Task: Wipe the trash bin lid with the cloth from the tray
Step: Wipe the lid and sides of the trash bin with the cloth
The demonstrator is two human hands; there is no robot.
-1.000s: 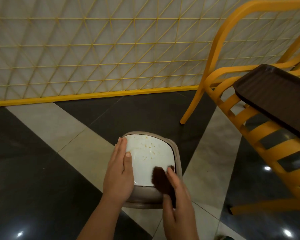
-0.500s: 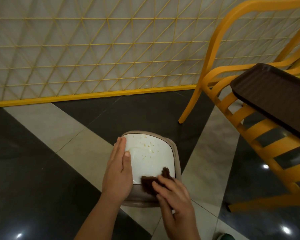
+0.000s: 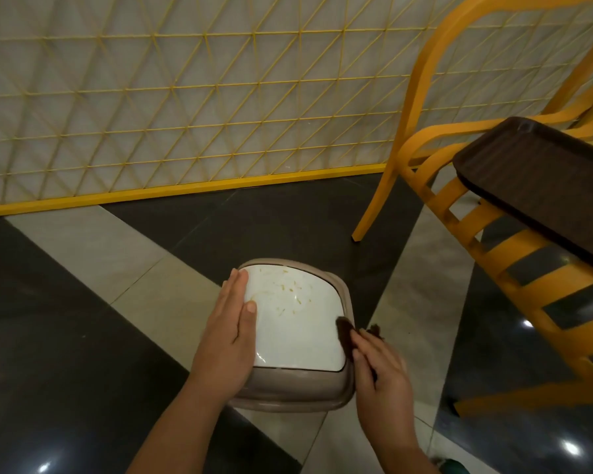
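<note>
A small beige trash bin (image 3: 288,393) stands on the floor below me. Its white lid (image 3: 298,323) carries yellowish crumbs and smears on the far half. My left hand (image 3: 228,336) lies flat along the lid's left edge, fingers together, holding the bin steady. My right hand (image 3: 379,369) grips a dark brown cloth (image 3: 344,338) at the lid's right edge, near the bin's rim. A dark brown tray (image 3: 541,181) rests on the seat of a chair at the right.
A yellow slatted chair (image 3: 459,220) stands close to the bin's right, one leg on the floor just beyond it. A yellow wire-mesh partition (image 3: 185,97) with a yellow base bar runs across the back. The floor is glossy black and beige tile.
My right hand has carried the cloth from the lid's near middle rightward to its right edge. My left hand has stayed on the lid's left side.
</note>
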